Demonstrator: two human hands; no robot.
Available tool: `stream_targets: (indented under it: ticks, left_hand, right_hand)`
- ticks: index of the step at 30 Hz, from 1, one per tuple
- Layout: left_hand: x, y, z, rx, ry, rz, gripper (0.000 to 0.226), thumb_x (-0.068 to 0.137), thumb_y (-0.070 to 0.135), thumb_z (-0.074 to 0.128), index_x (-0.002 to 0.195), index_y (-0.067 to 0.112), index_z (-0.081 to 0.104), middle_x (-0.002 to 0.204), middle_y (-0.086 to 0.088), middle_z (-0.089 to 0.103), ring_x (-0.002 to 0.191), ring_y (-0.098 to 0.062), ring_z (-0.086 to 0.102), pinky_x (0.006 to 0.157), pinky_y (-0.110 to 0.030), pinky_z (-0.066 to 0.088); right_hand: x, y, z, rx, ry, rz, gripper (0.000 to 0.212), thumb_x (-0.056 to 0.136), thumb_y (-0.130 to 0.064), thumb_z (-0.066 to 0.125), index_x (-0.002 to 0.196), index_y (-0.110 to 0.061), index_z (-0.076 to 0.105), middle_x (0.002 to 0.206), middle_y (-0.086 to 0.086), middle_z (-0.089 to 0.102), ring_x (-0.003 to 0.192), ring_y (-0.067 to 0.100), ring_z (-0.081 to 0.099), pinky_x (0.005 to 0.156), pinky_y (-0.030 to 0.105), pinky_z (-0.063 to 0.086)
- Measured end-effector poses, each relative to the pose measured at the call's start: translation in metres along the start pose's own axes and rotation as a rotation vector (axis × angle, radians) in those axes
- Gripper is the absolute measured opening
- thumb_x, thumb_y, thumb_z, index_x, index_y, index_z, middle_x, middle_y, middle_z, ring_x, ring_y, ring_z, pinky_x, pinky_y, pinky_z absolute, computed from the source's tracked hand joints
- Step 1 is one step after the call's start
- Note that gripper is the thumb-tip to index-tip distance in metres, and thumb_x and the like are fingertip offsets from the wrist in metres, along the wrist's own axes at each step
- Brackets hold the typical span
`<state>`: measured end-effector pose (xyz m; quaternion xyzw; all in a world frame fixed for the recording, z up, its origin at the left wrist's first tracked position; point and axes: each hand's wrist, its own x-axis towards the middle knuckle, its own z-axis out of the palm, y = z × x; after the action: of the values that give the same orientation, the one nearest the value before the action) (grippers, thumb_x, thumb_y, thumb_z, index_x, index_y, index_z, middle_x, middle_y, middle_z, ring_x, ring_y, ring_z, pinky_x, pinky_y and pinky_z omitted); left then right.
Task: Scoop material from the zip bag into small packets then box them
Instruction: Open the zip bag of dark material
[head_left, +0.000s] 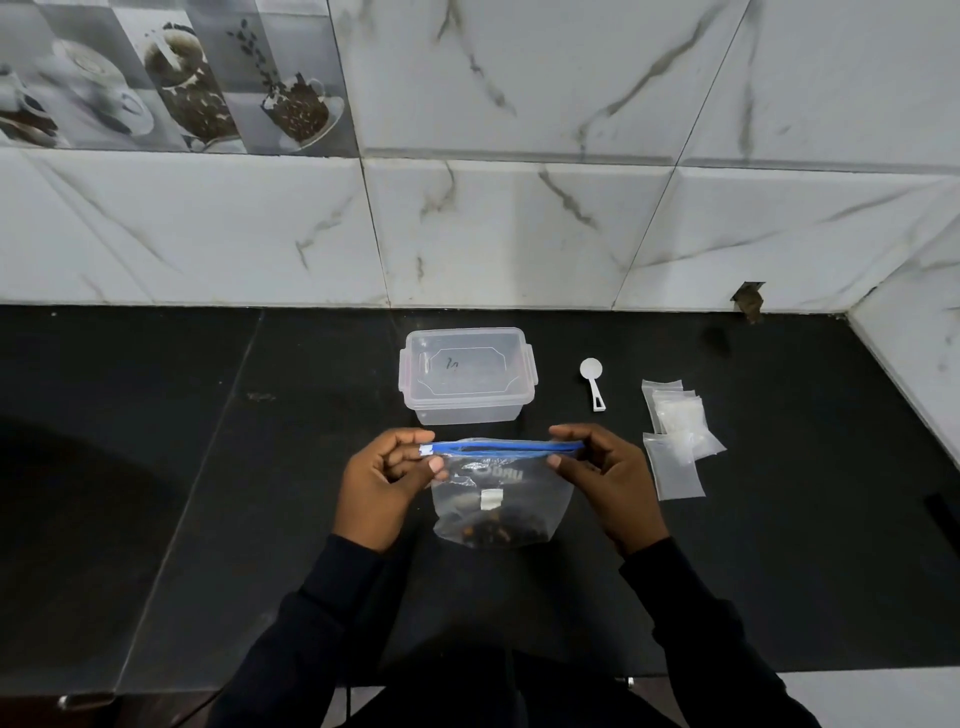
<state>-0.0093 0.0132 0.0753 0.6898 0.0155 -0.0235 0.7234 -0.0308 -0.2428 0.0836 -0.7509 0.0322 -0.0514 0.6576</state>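
A clear zip bag (501, 499) with a blue zip strip stands upright on the black counter, with dark material at its bottom. My left hand (387, 480) pinches the strip's left end and my right hand (605, 470) pinches its right end. The strip shows a narrow gap along its middle. Behind the bag sits a clear plastic box (466, 375) with its lid on. A white scoop (593, 382) lies to the right of the box. Several small clear packets (675, 436) lie flat further right.
The black counter (208, 467) runs to a marble-tiled wall at the back and a tiled side wall at the far right. A seam crosses the counter on the left. The counter's front edge lies just below my forearms.
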Motion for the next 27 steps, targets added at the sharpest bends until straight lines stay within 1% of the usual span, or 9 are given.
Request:
stream_targets:
  ticks: [3, 8, 13, 17, 22, 24, 26, 27]
  left_hand:
    - [-0.0023, -0.0001, -0.0018, -0.045, -0.001, 0.006, 0.017, 0.087, -0.011, 0.061, 0.103, -0.005, 0.061, 0.087, -0.019, 0.075, 0.081, -0.026, 0.075, 0.068, -0.024, 0.059]
    - [-0.0051, 0.0005, -0.0009, -0.076, 0.015, 0.016, 0.003, 0.092, -0.007, 0.057, 0.095, -0.008, 0.058, 0.082, -0.021, 0.074, 0.082, -0.03, 0.075, 0.066, -0.026, 0.06]
    - [-0.0083, 0.0036, -0.0006, -0.085, 0.01, 0.035, 0.004, 0.093, -0.005, 0.057, 0.094, -0.003, 0.059, 0.083, -0.023, 0.073, 0.083, -0.032, 0.075, 0.067, -0.027, 0.061]
    - [-0.0094, 0.0049, -0.0006, -0.095, 0.005, 0.053, 0.005, 0.094, -0.004, 0.055, 0.096, 0.0, 0.059, 0.083, -0.022, 0.074, 0.084, -0.033, 0.075, 0.068, -0.028, 0.06]
    - [-0.0089, 0.0041, -0.0003, -0.067, 0.02, 0.073, 0.006, 0.094, 0.0, 0.056, 0.092, 0.004, 0.061, 0.082, -0.018, 0.075, 0.085, -0.034, 0.074, 0.069, -0.029, 0.06]
    - [-0.0092, 0.0038, -0.0009, -0.042, 0.02, 0.082, 0.008, 0.095, 0.001, 0.055, 0.091, 0.005, 0.061, 0.081, -0.016, 0.075, 0.085, -0.033, 0.074, 0.068, -0.028, 0.06]
    - [-0.0094, 0.0031, -0.0016, 0.001, 0.02, 0.097, 0.009, 0.096, 0.002, 0.054, 0.09, 0.006, 0.06, 0.081, -0.015, 0.075, 0.085, -0.031, 0.075, 0.069, -0.029, 0.059]
    - [-0.0093, 0.0026, -0.0019, 0.027, 0.02, 0.108, 0.01, 0.097, 0.003, 0.054, 0.09, 0.006, 0.06, 0.081, -0.015, 0.075, 0.085, -0.03, 0.075, 0.07, -0.032, 0.059]
  right_hand:
    - [0.0008, 0.0006, -0.0005, 0.01, 0.004, -0.003, 0.026, 0.082, 0.004, 0.073, 0.104, -0.01, 0.073, 0.104, 0.0, 0.074, 0.097, 0.011, 0.069, 0.082, 0.018, 0.054]
    - [0.0029, 0.0046, -0.0012, 0.005, 0.014, 0.003, 0.025, 0.082, 0.005, 0.073, 0.102, -0.009, 0.073, 0.102, 0.003, 0.075, 0.095, 0.015, 0.07, 0.083, 0.023, 0.055]
    - [0.0031, 0.0055, -0.0022, -0.021, 0.014, 0.007, 0.024, 0.082, 0.003, 0.073, 0.102, -0.01, 0.074, 0.101, 0.003, 0.075, 0.096, 0.015, 0.07, 0.083, 0.022, 0.054]
    - [0.0032, 0.0054, -0.0039, -0.044, 0.003, 0.012, 0.023, 0.082, 0.002, 0.074, 0.102, -0.011, 0.074, 0.101, 0.002, 0.075, 0.097, 0.017, 0.07, 0.085, 0.025, 0.056]
    - [0.0039, 0.0036, -0.0011, -0.042, 0.018, 0.0, 0.026, 0.081, 0.003, 0.074, 0.096, -0.018, 0.075, 0.099, -0.001, 0.075, 0.094, 0.012, 0.07, 0.083, 0.022, 0.053]
    - [0.0042, 0.0024, -0.0011, -0.058, 0.015, 0.007, 0.027, 0.081, 0.003, 0.074, 0.097, -0.019, 0.075, 0.099, -0.003, 0.076, 0.094, 0.011, 0.07, 0.083, 0.026, 0.054]
    - [0.0024, -0.0005, 0.0001, -0.093, 0.014, 0.031, 0.027, 0.082, 0.0, 0.074, 0.101, -0.019, 0.074, 0.102, -0.004, 0.074, 0.097, 0.01, 0.069, 0.086, 0.036, 0.058]
    - [0.0012, -0.002, 0.0012, -0.154, 0.015, 0.022, 0.029, 0.083, -0.003, 0.074, 0.106, -0.02, 0.072, 0.108, -0.006, 0.072, 0.102, 0.009, 0.067, 0.09, 0.04, 0.057]
